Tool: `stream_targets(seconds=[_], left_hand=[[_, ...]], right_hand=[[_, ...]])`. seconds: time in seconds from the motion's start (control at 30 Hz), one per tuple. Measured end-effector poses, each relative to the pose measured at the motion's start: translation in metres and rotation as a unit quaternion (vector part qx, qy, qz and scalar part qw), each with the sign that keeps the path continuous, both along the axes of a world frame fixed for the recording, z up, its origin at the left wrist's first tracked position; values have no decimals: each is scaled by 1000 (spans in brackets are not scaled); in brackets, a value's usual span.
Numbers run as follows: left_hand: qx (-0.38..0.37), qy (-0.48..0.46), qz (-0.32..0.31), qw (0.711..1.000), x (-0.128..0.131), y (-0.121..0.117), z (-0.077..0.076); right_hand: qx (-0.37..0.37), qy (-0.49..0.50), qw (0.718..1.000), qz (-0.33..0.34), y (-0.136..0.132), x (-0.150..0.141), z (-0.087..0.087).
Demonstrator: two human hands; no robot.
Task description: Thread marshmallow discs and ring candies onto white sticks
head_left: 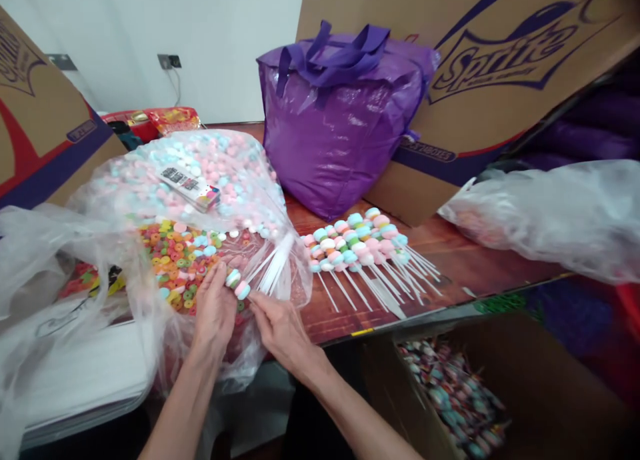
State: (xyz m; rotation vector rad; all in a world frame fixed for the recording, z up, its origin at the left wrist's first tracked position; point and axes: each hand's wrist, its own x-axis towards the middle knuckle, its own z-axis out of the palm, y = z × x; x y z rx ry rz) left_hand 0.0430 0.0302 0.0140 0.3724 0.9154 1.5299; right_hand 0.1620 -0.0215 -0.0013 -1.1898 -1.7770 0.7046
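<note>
A short marshmallow skewer (238, 284) in white, blue, green and pink slants between my two hands. My right hand (283, 330) pinches its lower end; the fingers cover most of the stick. At the upper end, the fingers of my left hand (217, 307) are closed beside the top sweet, and what they hold is hidden. Under the left hand, colourful gummy rings (175, 263) lie in a clear plastic bag. White sticks (273, 267) lie bundled to the right of them. Behind is a big bag of pink and blue marshmallows (235, 160) with a stack of printed labels (190, 187) on it.
Rows of finished marshmallow skewers (357, 243) lie on the wooden table (325, 320). A purple bag (340, 127) and cardboard boxes (500, 67) stand behind. Below the table's right edge, an open box (530, 373) holds many skewers. Stacked white sheets (90, 360) lie at left.
</note>
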Motion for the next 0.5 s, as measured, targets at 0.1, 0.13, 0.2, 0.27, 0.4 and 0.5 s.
stream_targets(seconds=[0.1, 0.13, 0.2, 0.27, 0.4, 0.5], left_hand=[[-34, -12, -13, 999, 2, 0, 1], [-43, -18, -23, 999, 4, 0, 0], [-52, -32, -35, 998, 7, -3, -2], [-50, -44, -34, 997, 11, -5, -3], [-19, -40, -43, 998, 21, -10, -5], [-3, -15, -41, 999, 30, -15, -4]], right_hand=[[-10, -28, 999, -40, -2, 1, -1], [-2, -34, 998, -48, -2, 1, -1], [21, -39, 998, -46, -1, 2, -2], [45, -38, 997, -41, 0, 3, -4], [81, -49, 994, -60, 2, 4, -9], [99, -57, 991, -63, 3, 6, -14]])
